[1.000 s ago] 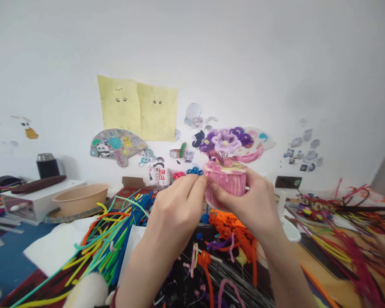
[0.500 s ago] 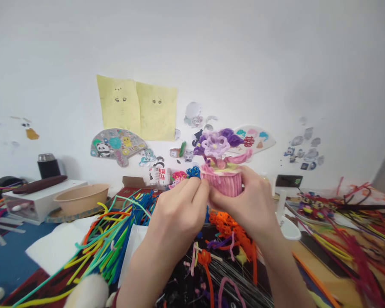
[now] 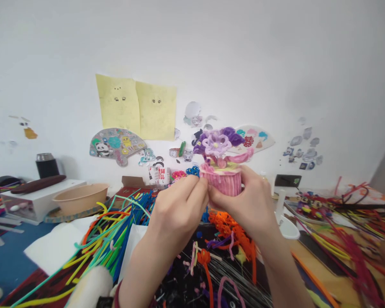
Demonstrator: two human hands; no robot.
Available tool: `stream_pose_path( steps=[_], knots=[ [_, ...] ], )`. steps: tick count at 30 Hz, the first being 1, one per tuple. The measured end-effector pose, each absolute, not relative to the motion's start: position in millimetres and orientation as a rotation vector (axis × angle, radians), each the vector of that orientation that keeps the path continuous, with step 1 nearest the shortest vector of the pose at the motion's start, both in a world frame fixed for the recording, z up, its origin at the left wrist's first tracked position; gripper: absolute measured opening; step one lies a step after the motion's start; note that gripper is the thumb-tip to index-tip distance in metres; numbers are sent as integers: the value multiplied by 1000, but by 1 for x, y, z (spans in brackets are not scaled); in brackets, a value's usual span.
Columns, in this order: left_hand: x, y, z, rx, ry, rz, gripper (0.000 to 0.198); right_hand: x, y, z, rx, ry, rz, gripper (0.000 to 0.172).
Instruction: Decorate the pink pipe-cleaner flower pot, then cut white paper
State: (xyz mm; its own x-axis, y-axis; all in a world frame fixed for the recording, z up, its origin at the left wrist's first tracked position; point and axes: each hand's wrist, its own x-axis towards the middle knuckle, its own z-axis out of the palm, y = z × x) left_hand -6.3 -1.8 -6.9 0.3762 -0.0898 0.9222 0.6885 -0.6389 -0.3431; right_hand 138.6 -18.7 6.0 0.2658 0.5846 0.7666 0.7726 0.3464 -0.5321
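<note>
A small pink flowerpot [image 3: 223,183], ribbed like pipe cleaner, is raised upright in front of me. A lilac flower [image 3: 217,143] with darker purple petals [image 3: 235,136] stands above its yellowish top. My right hand [image 3: 253,199] grips the pot from the right and front, thumb across its lower side. With fingers pinched together, my left hand [image 3: 176,211] meets the pot's left side near the rim. What lies between those fingertips is hidden. Behind the left hand, a blue pipe-cleaner flower [image 3: 193,171] shows partly.
Many pipe cleaners [image 3: 115,239] lie fanned out at left, near a beige bowl [image 3: 80,199]. Orange pipe-cleaner pieces [image 3: 227,224] and scraps lie on the dark surface below my hands. At right are a white stand [image 3: 287,226], a dark flat slab [image 3: 321,252] and a tray of small figures [image 3: 311,209].
The pot and both hands stay almost in place. My left hand has tipped slightly, its fingers still at the pot's left side. The view has shifted a little.
</note>
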Motion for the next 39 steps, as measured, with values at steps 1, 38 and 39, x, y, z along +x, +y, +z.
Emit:
stream_pose_path(
  steps=[1,38,39],
  knots=[
    [-6,-2,-7,-1897,-532,-1368,12,139,-18,6,-1331,-1409,-195,32],
    [-1,4,-5,-2419,-1009,-1896,7,153,2,-6,-1075,-1549,229,48],
    [-1,4,-5,-2455,-1021,-1933,8,152,3,-6,-1088,-1535,182,48]
  ],
)
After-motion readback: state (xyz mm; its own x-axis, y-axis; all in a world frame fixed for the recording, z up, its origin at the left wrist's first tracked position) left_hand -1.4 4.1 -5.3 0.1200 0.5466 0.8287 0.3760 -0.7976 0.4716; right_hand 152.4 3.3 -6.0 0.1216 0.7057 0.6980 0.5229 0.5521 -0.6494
